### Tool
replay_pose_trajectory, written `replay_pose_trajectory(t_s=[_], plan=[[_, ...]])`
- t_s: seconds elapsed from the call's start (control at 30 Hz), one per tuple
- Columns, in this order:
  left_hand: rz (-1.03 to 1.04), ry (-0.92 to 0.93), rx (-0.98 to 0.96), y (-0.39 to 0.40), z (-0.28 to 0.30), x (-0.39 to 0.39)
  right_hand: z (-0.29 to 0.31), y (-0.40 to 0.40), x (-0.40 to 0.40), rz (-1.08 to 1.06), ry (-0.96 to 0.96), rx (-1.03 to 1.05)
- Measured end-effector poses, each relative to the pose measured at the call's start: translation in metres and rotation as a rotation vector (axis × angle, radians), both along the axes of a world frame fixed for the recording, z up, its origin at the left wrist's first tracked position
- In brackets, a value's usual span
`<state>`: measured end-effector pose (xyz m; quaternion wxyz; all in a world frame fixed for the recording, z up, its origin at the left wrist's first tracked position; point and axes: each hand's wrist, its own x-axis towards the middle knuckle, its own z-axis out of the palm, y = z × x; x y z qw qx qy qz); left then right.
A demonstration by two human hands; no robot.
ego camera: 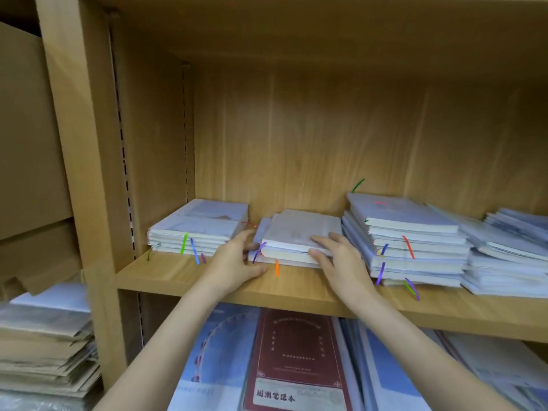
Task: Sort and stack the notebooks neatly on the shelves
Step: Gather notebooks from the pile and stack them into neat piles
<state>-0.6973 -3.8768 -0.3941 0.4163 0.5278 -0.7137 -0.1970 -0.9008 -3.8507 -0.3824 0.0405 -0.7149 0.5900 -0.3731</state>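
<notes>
A small stack of pale plastic-wrapped notebooks (299, 229) lies in the middle of the wooden shelf (189, 280). My left hand (237, 259) touches its left front corner with fingers spread. My right hand (338, 256) holds the right front edge, fingers on the top cover and thumb against the side. A neat stack of notebooks (198, 226) with coloured ribbon bookmarks sits to the left. A taller, uneven stack (415, 241) stands to the right.
More loose notebook piles (510, 250) fill the shelf's far right. Below lie a dark red notebook (296, 360) and blue-covered books (213, 351). Brown envelopes (44, 345) are piled at lower left, beyond the shelf's upright (77, 143).
</notes>
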Motion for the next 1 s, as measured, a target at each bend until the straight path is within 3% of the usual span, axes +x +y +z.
replay_pose_trajectory(t_s=[0.23, 0.4, 0.53, 0.63, 0.73, 0.77, 0.9, 1.0], plan=[[-0.037, -0.017, 0.02, 0.003, -0.003, 0.0, 0.0, -0.004, -0.006, -0.089, -0.217, 0.057], [0.037, -0.115, 0.004, 0.005, -0.004, -0.004, -0.003, -0.004, -0.005, -0.045, -0.179, 0.093], [-0.045, -0.055, -0.027, 0.014, 0.003, -0.005, -0.003, 0.0, -0.008, -0.056, -0.242, 0.017], [-0.047, 0.144, -0.011, 0.022, 0.007, -0.003, -0.002, 0.007, -0.005, -0.046, -0.224, -0.115], [-0.094, 0.53, 0.107, 0.034, 0.011, 0.002, -0.001, 0.009, -0.004, 0.018, -0.272, -0.193], [-0.139, 0.658, 0.157, 0.039, 0.012, 0.004, 0.001, 0.009, -0.005, 0.048, -0.369, -0.172], [-0.308, 1.048, 0.264, 0.053, 0.017, 0.006, 0.023, 0.017, 0.007, 0.217, -1.044, 0.037], [-0.33, 1.188, 0.266, 0.051, 0.02, 0.005, 0.035, 0.015, 0.014, 0.217, -1.201, 0.227]])
